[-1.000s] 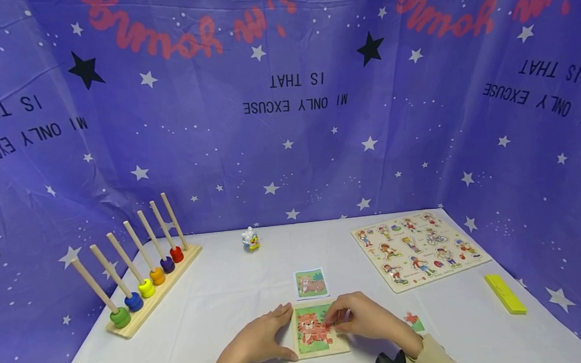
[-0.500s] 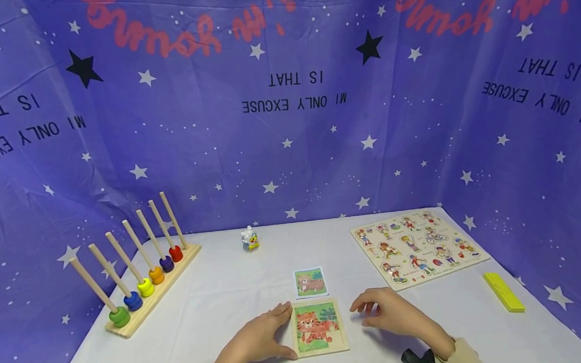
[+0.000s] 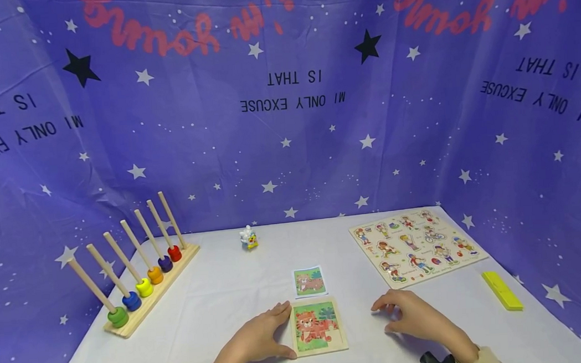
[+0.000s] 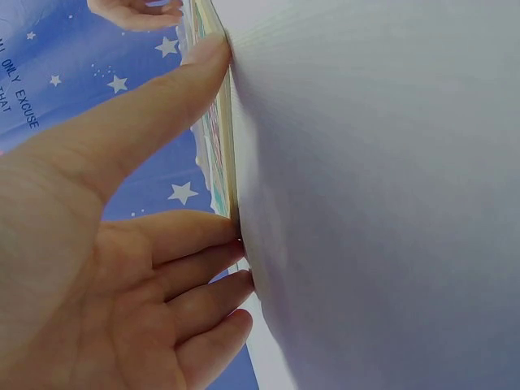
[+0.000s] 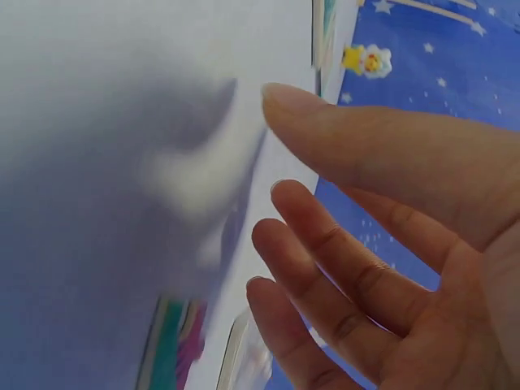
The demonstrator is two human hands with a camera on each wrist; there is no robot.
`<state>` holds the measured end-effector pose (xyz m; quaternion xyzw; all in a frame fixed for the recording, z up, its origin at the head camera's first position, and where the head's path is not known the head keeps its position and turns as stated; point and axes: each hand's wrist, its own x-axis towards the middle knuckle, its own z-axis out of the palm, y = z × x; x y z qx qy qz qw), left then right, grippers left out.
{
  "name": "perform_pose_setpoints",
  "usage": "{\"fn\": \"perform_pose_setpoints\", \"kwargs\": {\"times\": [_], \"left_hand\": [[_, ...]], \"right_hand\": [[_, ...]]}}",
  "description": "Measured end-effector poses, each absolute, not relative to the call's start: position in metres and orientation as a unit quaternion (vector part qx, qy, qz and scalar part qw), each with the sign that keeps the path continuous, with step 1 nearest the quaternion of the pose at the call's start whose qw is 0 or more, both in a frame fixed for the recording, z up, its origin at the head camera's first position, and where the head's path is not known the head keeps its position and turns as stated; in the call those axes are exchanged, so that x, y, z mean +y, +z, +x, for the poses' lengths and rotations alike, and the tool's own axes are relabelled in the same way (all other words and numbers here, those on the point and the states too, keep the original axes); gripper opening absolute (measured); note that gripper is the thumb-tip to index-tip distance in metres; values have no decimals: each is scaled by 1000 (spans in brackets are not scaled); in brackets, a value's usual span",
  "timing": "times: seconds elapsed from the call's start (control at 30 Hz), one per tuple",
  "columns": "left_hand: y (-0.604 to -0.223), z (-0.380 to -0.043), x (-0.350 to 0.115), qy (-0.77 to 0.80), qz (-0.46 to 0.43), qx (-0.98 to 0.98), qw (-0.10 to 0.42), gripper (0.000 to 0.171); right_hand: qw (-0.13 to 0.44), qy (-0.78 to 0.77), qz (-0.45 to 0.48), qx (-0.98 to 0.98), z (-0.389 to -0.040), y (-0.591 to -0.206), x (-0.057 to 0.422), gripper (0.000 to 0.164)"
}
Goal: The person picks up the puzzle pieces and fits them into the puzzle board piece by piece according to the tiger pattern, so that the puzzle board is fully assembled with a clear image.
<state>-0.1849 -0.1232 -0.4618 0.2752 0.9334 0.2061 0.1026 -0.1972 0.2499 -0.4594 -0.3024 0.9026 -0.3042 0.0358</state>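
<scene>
A square wooden jigsaw puzzle [image 3: 313, 330] with a red tiger picture lies on the white table, bare wood showing in its lower right corner. My left hand [image 3: 261, 336] rests at its left side, thumb and forefinger touching the edge of the board [image 4: 230, 154]. To the puzzle's right, my right hand [image 3: 412, 314] hovers low over the cloth, fingers loosely bent, nothing between them. In the right wrist view a puzzle piece [image 5: 169, 341], green and pink, lies below that hand; the hand hides it in the head view. A tiger picture card [image 3: 309, 282] lies just behind the puzzle.
A wooden peg stand [image 3: 152, 290] with coloured rings is at the left. A small toy figure [image 3: 248, 238] stands at the back. The large picture board [image 3: 416, 247] lies back right, with a yellow block [image 3: 502, 290] beside it.
My right hand has let go of a puzzle piece in the upper right of the puzzle and moved right, over the loose piece. My left hand has stayed at the board's edge.
</scene>
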Motion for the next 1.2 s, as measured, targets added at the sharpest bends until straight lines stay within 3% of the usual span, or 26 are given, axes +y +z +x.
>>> {"fn": "perform_pose_setpoints", "kwargs": {"times": [0.37,1.2], "left_hand": [[-463,-185,-123,209,278,931,105,98],[-462,-185,-124,208,276,933,104,98]], "right_hand": [[23,-309,-264,913,-191,-461,283,44],[59,-331,-204,919,-189,-470,302,37]]}}
